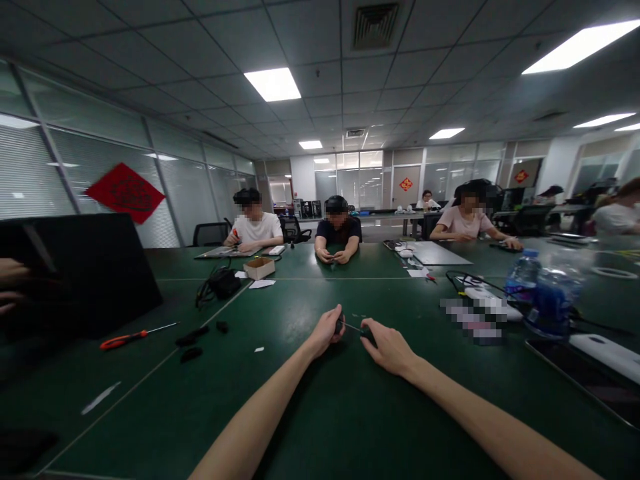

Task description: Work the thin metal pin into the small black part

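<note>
Over the middle of the green table [300, 387], my left hand [326, 331] is closed around a small dark object [341, 324], mostly hidden by the fingers. Just to its right, my right hand [387, 345] grips the dark handle of a small screwdriver [354, 327]. The screwdriver's thin metal shaft points left and reaches the dark object; whether the tip sits in a screw is too small to tell. A scrap of white paper [259, 349] lies left of my left hand.
An orange-handled screwdriver [125, 340], small black pieces [191, 354] and a cardboard box [259, 268] are on the left. Blue-tinted bottles [554, 303], cables and a dark tablet-like slab [583, 373] stand right. A black panel [85, 273] rises far left. Several people sit across.
</note>
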A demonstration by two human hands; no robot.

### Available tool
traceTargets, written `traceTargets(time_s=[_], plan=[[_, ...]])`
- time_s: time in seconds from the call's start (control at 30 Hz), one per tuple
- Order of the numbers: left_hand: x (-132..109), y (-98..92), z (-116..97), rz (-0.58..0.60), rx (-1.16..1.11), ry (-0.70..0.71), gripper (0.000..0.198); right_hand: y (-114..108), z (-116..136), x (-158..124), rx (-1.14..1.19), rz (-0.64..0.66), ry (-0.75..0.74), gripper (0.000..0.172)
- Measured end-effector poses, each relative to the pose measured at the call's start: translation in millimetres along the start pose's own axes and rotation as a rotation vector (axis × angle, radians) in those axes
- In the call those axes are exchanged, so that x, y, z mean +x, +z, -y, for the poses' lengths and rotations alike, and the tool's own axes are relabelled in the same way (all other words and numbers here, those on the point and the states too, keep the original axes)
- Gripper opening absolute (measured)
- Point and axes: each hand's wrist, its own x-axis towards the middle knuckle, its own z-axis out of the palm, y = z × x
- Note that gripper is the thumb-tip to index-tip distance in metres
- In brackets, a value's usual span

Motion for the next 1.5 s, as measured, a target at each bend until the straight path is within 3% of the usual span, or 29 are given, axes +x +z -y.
traceTargets(time_s=[0.37,0.77,1.5], plan=[[-4.4,0.6,-3.2,-0.071,-0.055,0.041,0.047,-1.2,-17.5,3.0,-0.06,0.048,-0.041,0.03],[-1.1,1.8,-3.5,-0.04,-0.141,-0.018,0.049,-8.4,-7.5,0.6,-0.127,0.053,-0.084,0.035],[-1.9,4.6,-1.5,-0.026,-0.003,0.0,0.045,-8.1,-14.6,-2.7,-0.165,0.003,-0.216,0.034]])
